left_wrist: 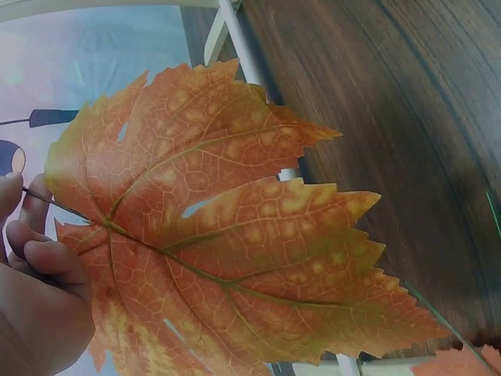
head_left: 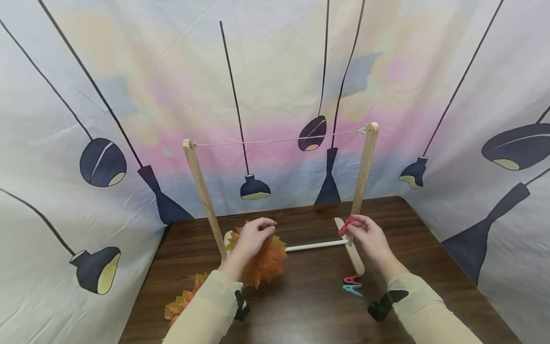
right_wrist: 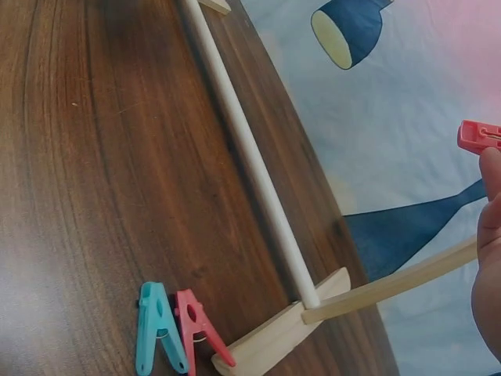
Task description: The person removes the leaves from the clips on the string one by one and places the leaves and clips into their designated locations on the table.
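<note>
My left hand [head_left: 254,237] pinches the thin stem of an orange artificial maple leaf [head_left: 267,260]. In the left wrist view the leaf [left_wrist: 211,243] spreads wide, with its stem between the thumb and fingers. A red clothespin [head_left: 345,226] is held in the fingertips of my right hand [head_left: 370,237], near the right post of a wooden frame; the right wrist view shows this clothespin [right_wrist: 479,136] at its right edge. Above both hands, a string [head_left: 266,141] runs between the tops of the two wooden posts, with nothing hanging on it.
A red clothespin [head_left: 352,280] and a blue clothespin [head_left: 353,290] lie by the frame's right foot [head_left: 355,260]. More orange leaves [head_left: 182,303] lie at the table's left, partly behind the left sleeve. A white rod [head_left: 315,246] joins the frame's feet. Behind hangs a printed cloth [head_left: 275,95].
</note>
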The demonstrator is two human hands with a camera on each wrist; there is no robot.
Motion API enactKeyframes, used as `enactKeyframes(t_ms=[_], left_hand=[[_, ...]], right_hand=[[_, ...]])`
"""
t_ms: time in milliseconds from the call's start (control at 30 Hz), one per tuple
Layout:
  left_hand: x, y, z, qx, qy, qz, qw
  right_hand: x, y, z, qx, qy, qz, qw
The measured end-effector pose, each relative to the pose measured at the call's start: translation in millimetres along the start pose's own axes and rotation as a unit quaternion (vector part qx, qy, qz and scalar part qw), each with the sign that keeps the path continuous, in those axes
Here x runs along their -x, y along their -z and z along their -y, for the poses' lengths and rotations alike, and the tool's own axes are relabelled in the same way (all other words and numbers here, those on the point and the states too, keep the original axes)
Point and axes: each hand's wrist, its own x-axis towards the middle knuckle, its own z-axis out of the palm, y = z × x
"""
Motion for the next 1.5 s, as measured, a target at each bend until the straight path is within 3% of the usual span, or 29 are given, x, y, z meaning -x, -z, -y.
enactKeyframes(t_ms=[467, 700, 967, 1233, 1500], left_hand=[[15.2, 18.4, 8.6, -0.015, 0.015, 0.016, 0.9996], [23.6, 27.6, 14.6, -0.013, 0.026, 0.02, 0.9994], [29.1, 39.5, 20.3, -0.05, 0.02, 0.041, 0.9978], [38.3, 46.6, 40.0, -0.072, 0.035, 0.053, 0.9954], [45.2, 63.3, 52.0, -0.12, 0.024, 0.078, 0.9894]], right_hand=[[5.8, -4, -15, 0.014, -0.026, 0.011, 0.9995], [7.5, -7, -22, 0.007, -0.019, 0.015, 0.9997], [9.6, -9, -32, 0.011, -0.04, 0.014, 0.999], [13.3, -13, -41, 0.004, -0.059, 0.015, 0.9982], [17.4, -13, -49, 0.014, -0.071, 0.016, 0.9972]])
